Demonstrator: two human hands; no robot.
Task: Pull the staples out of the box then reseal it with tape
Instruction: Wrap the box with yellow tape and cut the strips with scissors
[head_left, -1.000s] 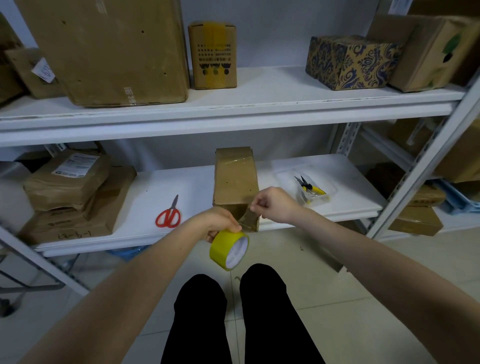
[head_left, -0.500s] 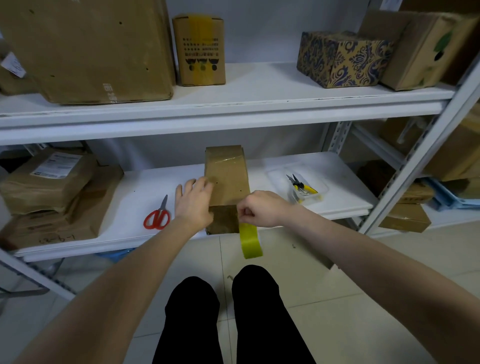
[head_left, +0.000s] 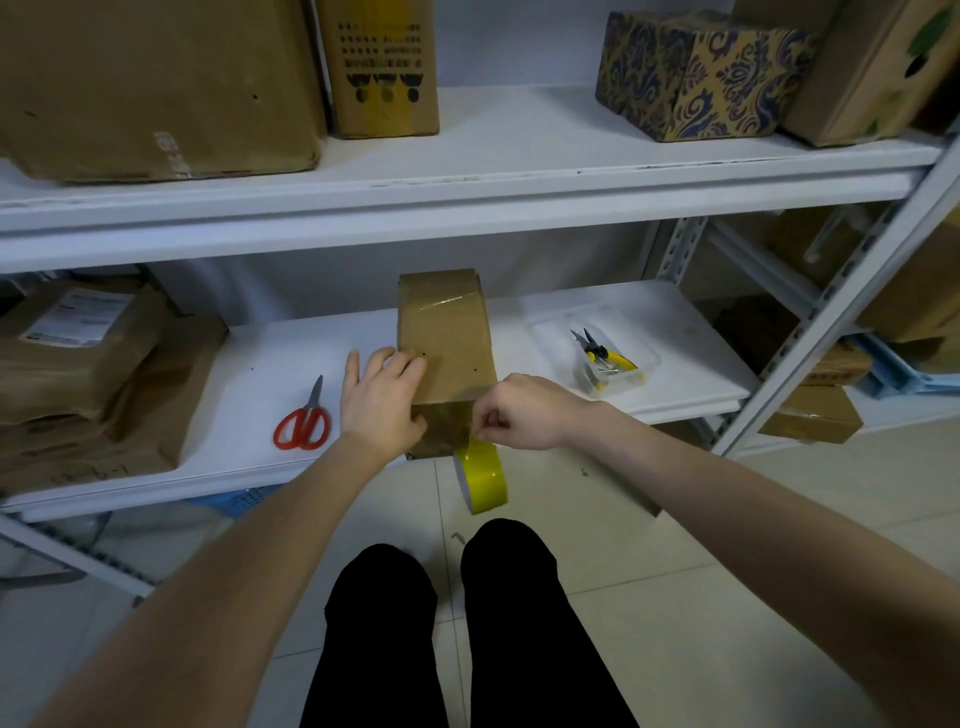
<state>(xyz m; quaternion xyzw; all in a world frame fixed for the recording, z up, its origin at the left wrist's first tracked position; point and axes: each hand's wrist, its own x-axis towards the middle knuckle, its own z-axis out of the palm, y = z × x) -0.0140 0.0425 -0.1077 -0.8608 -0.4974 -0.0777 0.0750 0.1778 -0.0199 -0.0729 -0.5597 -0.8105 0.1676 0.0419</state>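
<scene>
The white shelf (head_left: 260, 364) carries the brown cardboard box (head_left: 444, 343), which lies lengthwise with its near end jutting just over the shelf's front edge. Clear tape already glints across the box's far top.

The left hand (head_left: 382, 400) rests flat against the box's left side, fingers straight and slightly spread, steadying it. The right hand (head_left: 519, 413), at the box's near right corner, pinches the loose end of the yellow tape roll (head_left: 483, 475), which hangs just below the box's near end.

Red scissors (head_left: 304, 421) lie left of the box; yellow-handled pliers (head_left: 602, 356) sit in a clear tray to its right.

The box looks light and fairly stiff, likely to slide on the smooth shelf, so a flat palm on its top or side seems the best hold. The tape is thin and sticky, so it should be kept taut and gripped at its very end.
</scene>
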